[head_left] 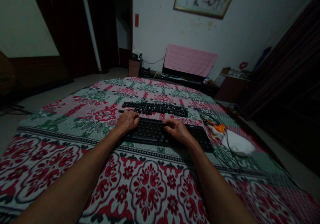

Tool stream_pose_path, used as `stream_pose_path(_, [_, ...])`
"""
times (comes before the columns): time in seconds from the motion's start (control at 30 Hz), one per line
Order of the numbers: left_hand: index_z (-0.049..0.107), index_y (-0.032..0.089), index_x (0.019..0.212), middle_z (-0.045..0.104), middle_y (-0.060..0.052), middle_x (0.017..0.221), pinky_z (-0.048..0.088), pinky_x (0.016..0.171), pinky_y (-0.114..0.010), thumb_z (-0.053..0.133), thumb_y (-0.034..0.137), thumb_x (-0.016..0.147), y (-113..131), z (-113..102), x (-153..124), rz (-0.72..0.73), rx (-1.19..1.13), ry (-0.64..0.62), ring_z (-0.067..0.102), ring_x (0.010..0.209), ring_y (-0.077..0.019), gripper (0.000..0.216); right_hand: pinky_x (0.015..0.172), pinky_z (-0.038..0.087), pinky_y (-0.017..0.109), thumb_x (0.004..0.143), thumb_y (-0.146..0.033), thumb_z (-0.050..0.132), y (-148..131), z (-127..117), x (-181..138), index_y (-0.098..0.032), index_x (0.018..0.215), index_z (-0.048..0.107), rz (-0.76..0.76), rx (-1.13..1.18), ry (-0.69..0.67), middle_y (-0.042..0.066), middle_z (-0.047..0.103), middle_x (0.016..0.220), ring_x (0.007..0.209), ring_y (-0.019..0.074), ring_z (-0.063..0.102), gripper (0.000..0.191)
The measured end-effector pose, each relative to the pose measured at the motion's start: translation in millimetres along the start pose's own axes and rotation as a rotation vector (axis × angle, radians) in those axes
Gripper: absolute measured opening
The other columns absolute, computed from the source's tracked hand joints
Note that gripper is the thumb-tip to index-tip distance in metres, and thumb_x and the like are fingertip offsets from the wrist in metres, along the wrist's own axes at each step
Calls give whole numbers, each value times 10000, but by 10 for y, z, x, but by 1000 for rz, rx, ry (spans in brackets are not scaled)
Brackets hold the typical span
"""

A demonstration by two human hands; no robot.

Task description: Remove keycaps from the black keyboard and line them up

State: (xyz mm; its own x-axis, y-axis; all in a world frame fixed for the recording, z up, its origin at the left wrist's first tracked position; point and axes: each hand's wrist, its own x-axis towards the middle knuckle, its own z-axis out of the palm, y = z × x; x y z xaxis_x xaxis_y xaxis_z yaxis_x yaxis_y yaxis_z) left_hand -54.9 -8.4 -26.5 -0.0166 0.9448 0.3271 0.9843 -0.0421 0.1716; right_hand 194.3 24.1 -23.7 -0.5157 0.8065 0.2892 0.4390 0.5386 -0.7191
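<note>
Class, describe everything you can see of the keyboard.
The keyboard is long, black and plastic-looking, with rows of small sockets where key caps seem to be missing. It lies flat on the patterned cloth, nearer the person than the loose dark keys. The left hand is at its far left corner; the right hand covers part of its middle. Finer markings are too dim to read.
</note>
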Motion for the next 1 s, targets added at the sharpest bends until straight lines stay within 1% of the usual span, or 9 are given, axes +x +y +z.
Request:
stream_pose_path(0.13, [613,217,961,616,-46,960,384,856,-307,364,336,771,-8,14,9,8,2,15,526,928,-196,334,635,422,246,673,-224,502,-13,-22,-9,-158,890,583,31,-20,-17,13,602,785,671,119,541,241])
stream_pose_path(0.23, [613,219,966,618,-46,961,385,856,-311,365,339,770,-6,15,11,2,6,8,526,929,-199,338,648,426,247,666,-216,510,-33,-32,-13,-155,880,581,41,1,-36,13,605,787,684,121,547,233])
stream_pose_path(0.37, [613,219,966,617,-46,962,386,853,-307,360,338,774,-3,7,5,4,19,3,526,931,-199,340,669,431,244,656,-200,518,-52,-26,-8,-147,874,559,36,89,-49,17,602,805,719,121,553,229])
stream_pose_path(0.47, [611,214,963,616,-48,956,386,851,-307,355,340,777,-7,7,2,17,22,14,527,925,-197,341,637,429,233,651,-205,526,-76,-26,-8,-140,860,559,50,111,-37,16,592,792,688,113,543,222])
stream_pose_path(0.6, [613,209,952,616,-51,950,392,844,-318,355,351,775,-20,24,8,28,24,19,525,926,-204,343,590,420,229,652,-221,533,-97,-34,-18,-135,889,576,81,63,-50,7,584,718,610,105,522,255])
stream_pose_path(0.7, [614,209,952,615,-53,951,393,844,-324,355,351,773,-32,39,16,31,22,24,524,929,-208,345,619,428,239,659,-200,520,-78,-31,-22,-141,917,585,80,64,-60,17,600,765,648,115,537,273])
stream_pose_path(0.83, [610,213,960,615,-48,951,389,851,-316,362,345,770,-41,50,17,30,11,24,525,926,-200,339,743,423,259,655,-167,518,-38,-16,-17,-155,897,598,42,117,-72,31,603,897,812,135,549,255])
stream_pose_path(0.9, [610,216,958,614,-47,950,389,848,-316,365,341,768,-39,49,14,27,8,23,527,922,-199,334,744,423,259,650,-171,530,-43,-10,-17,-154,912,584,48,146,-90,26,601,879,802,130,548,268])
stream_pose_path(1.0, [611,215,954,614,-48,950,388,849,-315,371,335,767,-30,42,10,21,5,28,525,924,-198,327,671,429,243,638,-188,551,-96,-5,-27,-144,904,557,67,168,-111,11,584,795,703,113,537,270])
